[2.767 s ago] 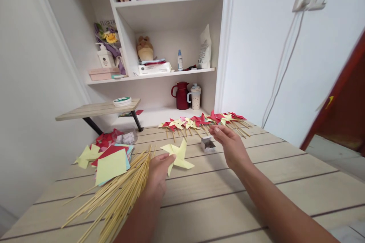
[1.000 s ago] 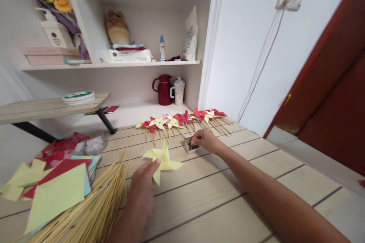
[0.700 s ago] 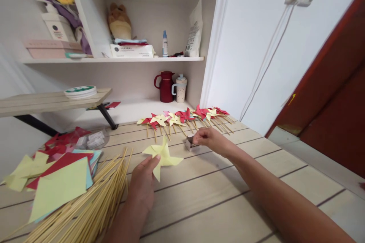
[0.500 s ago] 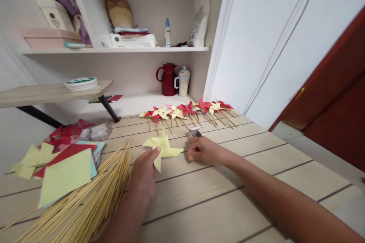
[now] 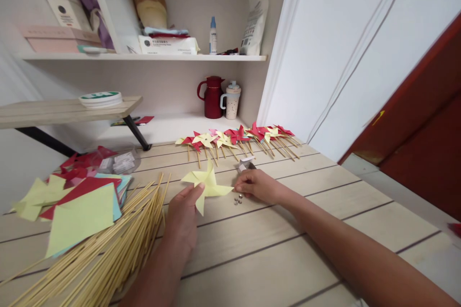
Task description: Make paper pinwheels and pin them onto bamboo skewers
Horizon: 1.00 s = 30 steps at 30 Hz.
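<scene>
A pale yellow paper pinwheel [image 5: 212, 189] is pinched at its middle between the thumb and fingers of my left hand [image 5: 183, 208], held just above the table. My right hand [image 5: 256, 185] is closed in a pinch beside the pinwheel's right tip; anything between its fingertips is too small to make out. Several small shiny metal tacks [image 5: 238, 199] lie on the table just below my right fingertips. Behind that hand stands a small opened box [image 5: 246, 165], partly covered by the knuckles.
Finished pinwheels on sticks [image 5: 236, 138] lie in a row at the back. To the left are a loose bundle of thin wooden sticks [image 5: 126, 244], paper sheets [image 5: 84, 220] and a clear container [image 5: 126, 162] with small boxes. A low wooden stand [image 5: 65, 110] rises behind them.
My right hand has lifted slightly up and away, uncovering the small metal tacks that it hid before. My left hand still holds the yellow pinwheel in nearly the same place.
</scene>
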Available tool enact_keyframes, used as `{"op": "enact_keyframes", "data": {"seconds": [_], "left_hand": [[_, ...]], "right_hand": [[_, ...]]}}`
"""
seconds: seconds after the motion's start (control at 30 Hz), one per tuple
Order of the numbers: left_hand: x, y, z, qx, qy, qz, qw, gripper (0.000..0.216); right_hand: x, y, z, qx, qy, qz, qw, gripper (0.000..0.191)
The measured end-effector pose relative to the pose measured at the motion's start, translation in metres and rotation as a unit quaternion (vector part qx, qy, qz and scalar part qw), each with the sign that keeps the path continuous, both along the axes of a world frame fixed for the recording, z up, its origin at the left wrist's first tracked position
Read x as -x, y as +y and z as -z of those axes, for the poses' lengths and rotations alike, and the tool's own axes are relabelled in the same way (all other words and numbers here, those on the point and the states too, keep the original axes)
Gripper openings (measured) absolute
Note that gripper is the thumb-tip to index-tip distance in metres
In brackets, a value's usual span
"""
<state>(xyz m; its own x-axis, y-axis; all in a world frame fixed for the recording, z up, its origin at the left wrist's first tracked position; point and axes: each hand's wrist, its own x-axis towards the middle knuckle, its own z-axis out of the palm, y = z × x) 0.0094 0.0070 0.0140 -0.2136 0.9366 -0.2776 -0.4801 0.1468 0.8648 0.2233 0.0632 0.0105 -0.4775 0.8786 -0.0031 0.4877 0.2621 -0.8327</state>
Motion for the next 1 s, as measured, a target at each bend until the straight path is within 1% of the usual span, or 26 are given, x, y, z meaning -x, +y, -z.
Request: {"op": "enact_keyframes", "data": {"seconds": [0.1, 0.2, 0.3, 0.4, 0.47, 0.8, 1.0], "left_hand": [[0.001, 0.001, 0.002, -0.002, 0.005, -0.005, 1.0, 0.023], [0.0, 0.001, 0.003, 0.014, -0.007, -0.02, 1.0, 0.022], [-0.001, 0.002, 0.002, 0.006, -0.013, -0.015, 1.0, 0.019], [-0.001, 0.001, 0.001, -0.004, -0.013, -0.005, 1.0, 0.017], [0.0, 0.001, 0.001, -0.004, -0.012, -0.001, 1.0, 0.019], [-0.002, -0.001, -0.004, -0.011, -0.016, 0.003, 1.0, 0.02], [-0.002, -0.001, -0.004, -0.014, -0.025, 0.01, 1.0, 0.019]], "right_hand": [[-0.006, 0.003, 0.001, 0.019, 0.008, -0.014, 1.0, 0.016], [-0.011, 0.005, 0.0, 0.033, 0.01, -0.028, 0.999, 0.017], [-0.013, 0.005, -0.001, 0.029, 0.007, -0.035, 0.999, 0.018], [-0.01, 0.005, 0.0, 0.019, -0.001, -0.037, 0.999, 0.013], [-0.008, 0.005, 0.001, 0.011, -0.011, -0.033, 0.999, 0.01], [0.003, 0.004, 0.004, -0.041, -0.073, 0.014, 0.996, 0.01], [0.006, 0.004, 0.007, -0.046, -0.08, 0.031, 0.995, 0.006]]}}
